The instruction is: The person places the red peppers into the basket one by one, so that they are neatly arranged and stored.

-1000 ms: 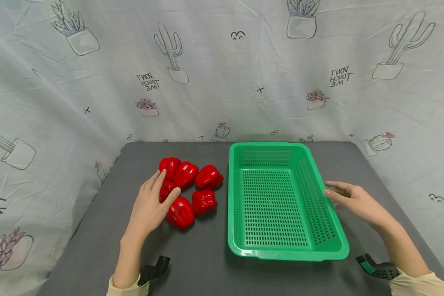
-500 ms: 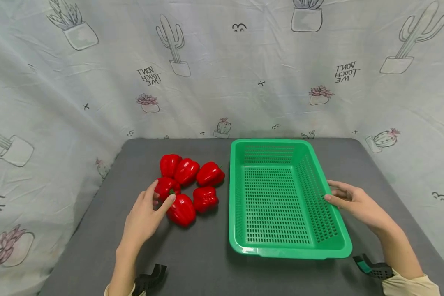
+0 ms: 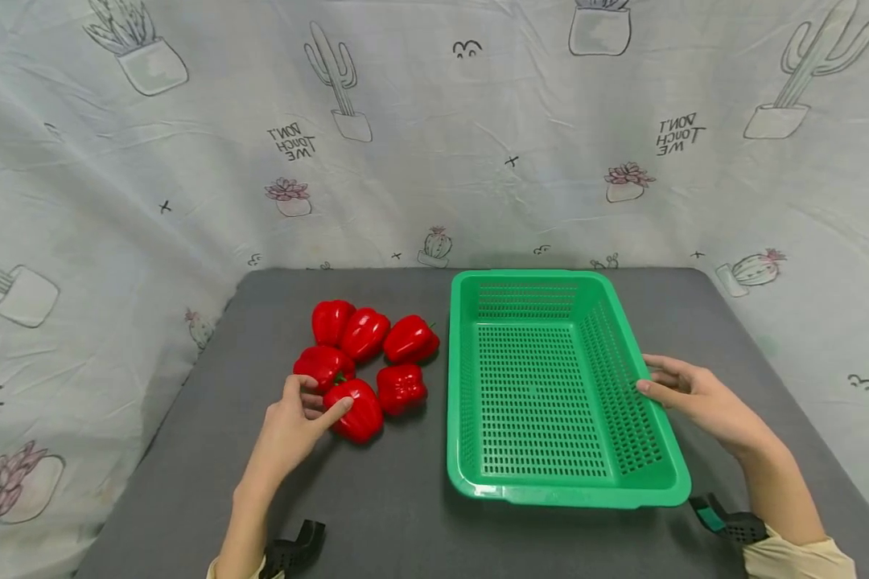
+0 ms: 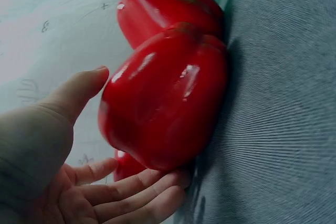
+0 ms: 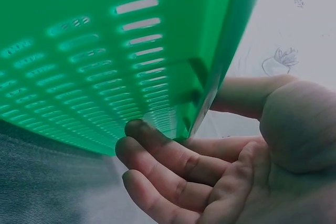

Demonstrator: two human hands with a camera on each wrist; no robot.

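Note:
My left hand [image 3: 284, 434] is at the nearest red bell pepper [image 3: 360, 416]. In the left wrist view its thumb stands a little off the pepper's side, while the relaxed fingers reach to the underside of the bell pepper [image 4: 163, 98]. Several more bell peppers lie close behind and beside it, such as the one with a stem [image 3: 411, 339]. On the right, my right hand [image 3: 706, 406] holds the side rim of a green plastic basket [image 3: 565, 494], thumb over the rim and fingers beneath it outside. The right wrist view shows the slotted wall of the basket [image 5: 178, 30] above those fingers.
Peppers and basket are on a grey tabletop [image 3: 398, 515]. A white curtain [image 3: 405, 193] printed with cacti hangs behind the table and along both sides. A black wrist strap [image 3: 293, 551] juts out by the left forearm.
My left hand has drawn back toward me from over the rear peppers to the nearest one. The right hand has closed in on the basket rim; the head view has shifted slightly.

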